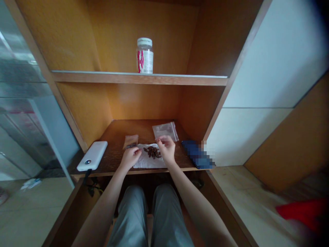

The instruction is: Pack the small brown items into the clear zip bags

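A white tissue (146,161) lies on the lower wooden shelf (115,130) with a small heap of dark brown pieces (153,152) on it. My left hand (130,157) rests curled on the tissue's left edge, fingers closed. My right hand (167,149) hovers at the heap's right side, fingertips pinched together; what they hold is too small to make out. Behind the left hand lies a small clear bag with brownish contents (131,141). An empty-looking clear zip bag (166,131) lies behind the right hand.
A white power bank (93,155) with a cable sits at the shelf's left front. A dark blue flat object (196,155), partly blurred, lies at the right. A clear jar (144,56) with a white lid stands on the upper shelf. A red object (303,211) lies on the floor.
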`<act>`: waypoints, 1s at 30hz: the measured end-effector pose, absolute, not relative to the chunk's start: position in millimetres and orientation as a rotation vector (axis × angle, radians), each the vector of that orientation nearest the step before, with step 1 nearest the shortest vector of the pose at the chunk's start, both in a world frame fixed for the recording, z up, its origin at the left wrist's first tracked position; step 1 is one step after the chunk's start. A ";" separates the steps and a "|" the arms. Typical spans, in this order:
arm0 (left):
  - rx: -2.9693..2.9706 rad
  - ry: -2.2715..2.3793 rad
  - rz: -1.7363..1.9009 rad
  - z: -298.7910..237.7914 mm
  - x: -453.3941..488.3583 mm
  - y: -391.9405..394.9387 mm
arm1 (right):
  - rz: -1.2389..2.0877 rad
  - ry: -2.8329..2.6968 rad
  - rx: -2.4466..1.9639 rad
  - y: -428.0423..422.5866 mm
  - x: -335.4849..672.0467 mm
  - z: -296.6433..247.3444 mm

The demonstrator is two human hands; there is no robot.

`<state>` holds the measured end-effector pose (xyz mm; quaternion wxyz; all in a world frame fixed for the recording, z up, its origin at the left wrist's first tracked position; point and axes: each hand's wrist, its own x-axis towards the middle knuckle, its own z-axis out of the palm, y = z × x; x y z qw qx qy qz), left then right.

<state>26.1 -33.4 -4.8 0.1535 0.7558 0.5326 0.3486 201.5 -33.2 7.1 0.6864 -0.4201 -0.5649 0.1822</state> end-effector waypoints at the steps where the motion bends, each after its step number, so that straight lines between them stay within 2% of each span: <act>1: 2.170 1.527 0.998 -4.5 26.1 -33.2 | 0.447 -1.286 -0.921 -37.6 197.6 5.5; 5: 2.196 1.504 1.016 -2.4 26.1 -33.0 | 0.535 -1.380 -0.837 -51.9 187.5 1.4; 12: 2.157 1.457 1.096 -3.2 25.7 -31.9 | 0.477 -1.585 -0.796 -57.9 184.1 -1.5; 18: 1.945 1.438 1.327 5.4 26.9 -37.9 | 0.494 -1.559 -0.771 -54.3 183.0 -6.7; 24: 1.701 1.124 1.506 20.0 40.0 -49.7 | 0.517 -1.580 -0.697 -52.5 184.8 -5.3; 30: 1.585 0.826 1.468 30.2 55.0 -58.0 | 0.537 -1.611 -0.653 -50.5 185.7 -5.4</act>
